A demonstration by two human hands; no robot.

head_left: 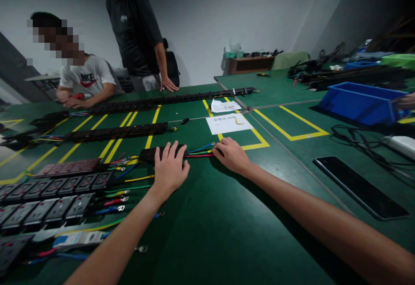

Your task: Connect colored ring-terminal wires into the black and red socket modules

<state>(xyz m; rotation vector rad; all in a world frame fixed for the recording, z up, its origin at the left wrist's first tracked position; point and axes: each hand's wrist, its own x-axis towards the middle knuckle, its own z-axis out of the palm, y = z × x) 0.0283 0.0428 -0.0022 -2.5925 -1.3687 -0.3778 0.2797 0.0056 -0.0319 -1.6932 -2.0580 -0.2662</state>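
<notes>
My left hand (171,167) lies with its fingers spread on top of a black socket module (147,154) in the middle of the green table (227,224). Blue, green-yellow and red wires (197,153) run out of the module's right end. At the far end of these wires, the curled fingers of my right hand (228,152) close on the wire ends. A blue wire's ring terminal (213,144) shows just beyond the fingertips. Other wires with terminals (125,163) come out at the module's left.
Rows of socket modules (61,188) with loose wires fill the left. Long black strips (119,132) and white papers (228,123) lie beyond my hands. A phone (359,185), cables and a blue bin (359,103) are at right. Two people are across the table.
</notes>
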